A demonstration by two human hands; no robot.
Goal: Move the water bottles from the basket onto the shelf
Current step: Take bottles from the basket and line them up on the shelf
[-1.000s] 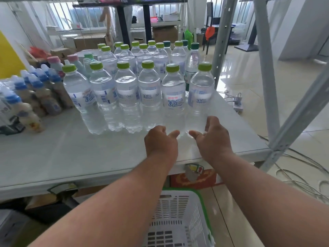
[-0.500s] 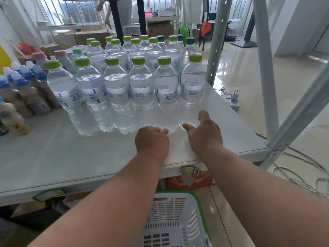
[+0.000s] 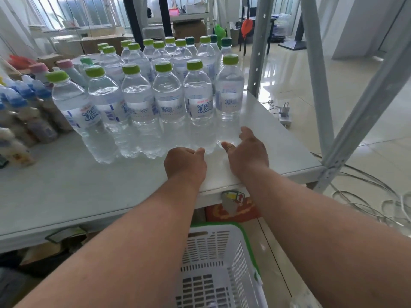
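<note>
Rows of upright water bottles (image 3: 199,101) on white shelf (image 3: 66,192), left hand (image 3: 185,166) and right hand (image 3: 246,154) at front bottles' bases, white basket (image 3: 222,263) below

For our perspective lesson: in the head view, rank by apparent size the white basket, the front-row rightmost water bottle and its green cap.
1. white basket, nearest the camera, so enlarged
2. front-row rightmost water bottle
3. green cap
</note>
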